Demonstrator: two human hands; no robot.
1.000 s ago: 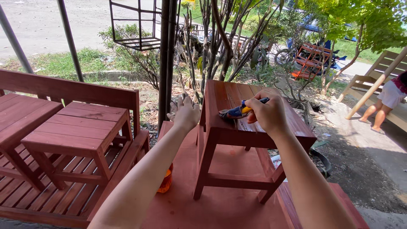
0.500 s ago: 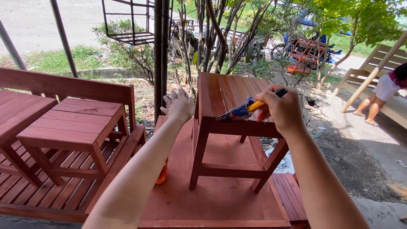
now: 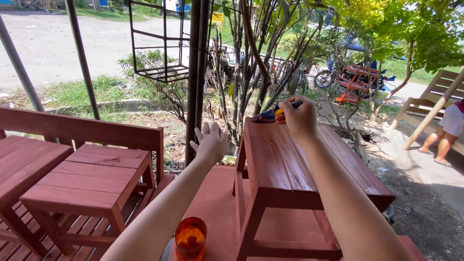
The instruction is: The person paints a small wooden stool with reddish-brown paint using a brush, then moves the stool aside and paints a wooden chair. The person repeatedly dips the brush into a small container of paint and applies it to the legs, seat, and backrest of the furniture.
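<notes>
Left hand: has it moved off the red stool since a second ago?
Yes. The left hand has let go of the red stool and hangs open to its left.

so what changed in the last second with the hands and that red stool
The left hand came off the stool's side and now hangs open beside it, touching nothing. The right hand moved from the top's middle to its far edge, still gripping the blue and orange tool. The view closed in on the stool. The small red table and orange cup stayed put.
</notes>
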